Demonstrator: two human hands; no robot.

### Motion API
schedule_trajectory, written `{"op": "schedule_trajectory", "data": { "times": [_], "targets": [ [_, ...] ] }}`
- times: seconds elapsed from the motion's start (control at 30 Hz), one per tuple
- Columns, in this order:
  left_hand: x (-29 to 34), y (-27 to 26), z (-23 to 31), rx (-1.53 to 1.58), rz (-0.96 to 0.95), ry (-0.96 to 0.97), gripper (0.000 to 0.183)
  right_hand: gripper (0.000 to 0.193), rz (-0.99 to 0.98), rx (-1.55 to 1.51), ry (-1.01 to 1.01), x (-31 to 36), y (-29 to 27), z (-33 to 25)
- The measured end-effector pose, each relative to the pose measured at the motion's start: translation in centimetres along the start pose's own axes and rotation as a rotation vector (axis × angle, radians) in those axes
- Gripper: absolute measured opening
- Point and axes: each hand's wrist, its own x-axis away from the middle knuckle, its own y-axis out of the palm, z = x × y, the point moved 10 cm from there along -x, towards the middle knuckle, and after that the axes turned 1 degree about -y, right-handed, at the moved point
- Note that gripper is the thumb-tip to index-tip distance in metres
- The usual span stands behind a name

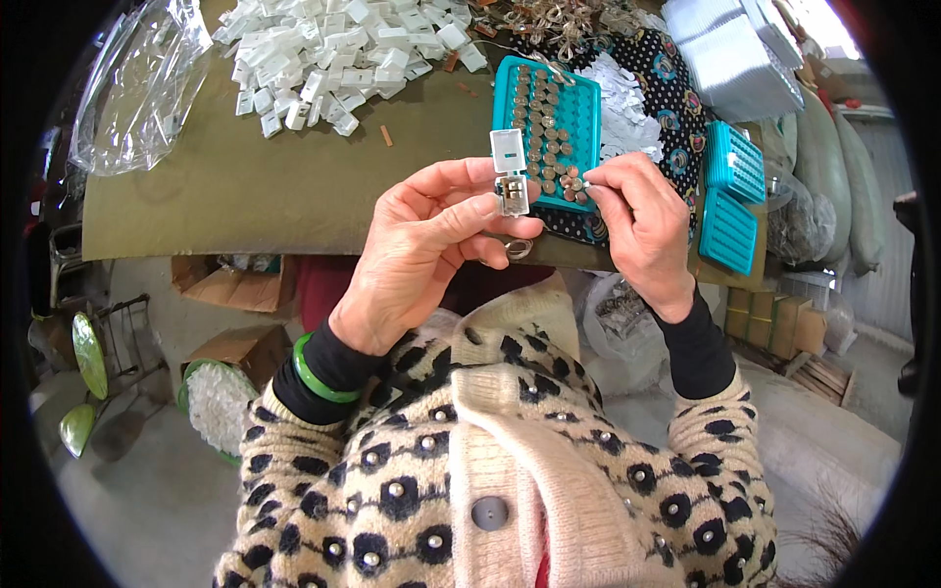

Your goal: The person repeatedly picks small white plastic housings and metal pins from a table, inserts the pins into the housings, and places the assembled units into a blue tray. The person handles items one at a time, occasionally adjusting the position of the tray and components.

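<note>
Left fingers [474, 212] around one white case [513, 190], right fingers [610, 178] near one tray [582, 113]

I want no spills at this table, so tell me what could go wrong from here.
The left hand holds a small translucent case with its lid open, so a tilt could let anything loose inside drop out. The right hand appears close to round metal discs in the teal tray; a careless brush might scatter them. The tray lies near the table's front edge, so scattered discs could reach the floor.
</note>
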Motion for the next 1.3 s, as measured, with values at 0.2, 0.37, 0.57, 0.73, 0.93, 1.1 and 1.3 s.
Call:
{"op": "schedule_trajectory", "data": {
  "times": [0.2,0.37,0.57,0.73,0.93,1.1,1.3],
  "targets": [
    [-0.3,0.2,-0.7,0.102,-0.033,0.004,0.025,0.015,0.165,-0.180,-0.082,-0.6,-0.1,-3.5],
    [0.1,0.3,-0.7,0.111,-0.020,0.036,0.022,0.019,0.287,-0.131,-0.196,-0.6,0.5,-5.1],
    [0.3,0.3,-1.0,0.094,0.003,0.051,0.019,0.023,0.323,-0.113,-0.221,-0.3,0.9,-5.8],
    [0.8,0.3,-0.7,0.028,0.007,0.090,0.018,0.023,0.148,-0.215,-0.243,-0.8,1.4,-5.9],
    [1.4,1.2,0.9,-0.070,-0.015,0.193,0.016,0.011,-0.057,-0.981,0.320,-0.5,3.9,-2.9],
    [2.1,1.9,1.9,-0.069,-0.036,0.285,0.015,0.019,-0.076,-1.509,0.650,0.4,6.3,-2.3],
    [2.2,1.3,2.2,-0.054,-0.073,0.269,0.017,0.023,-0.057,-1.417,0.674,0.0,7.3,-2.5]
  ]
}}
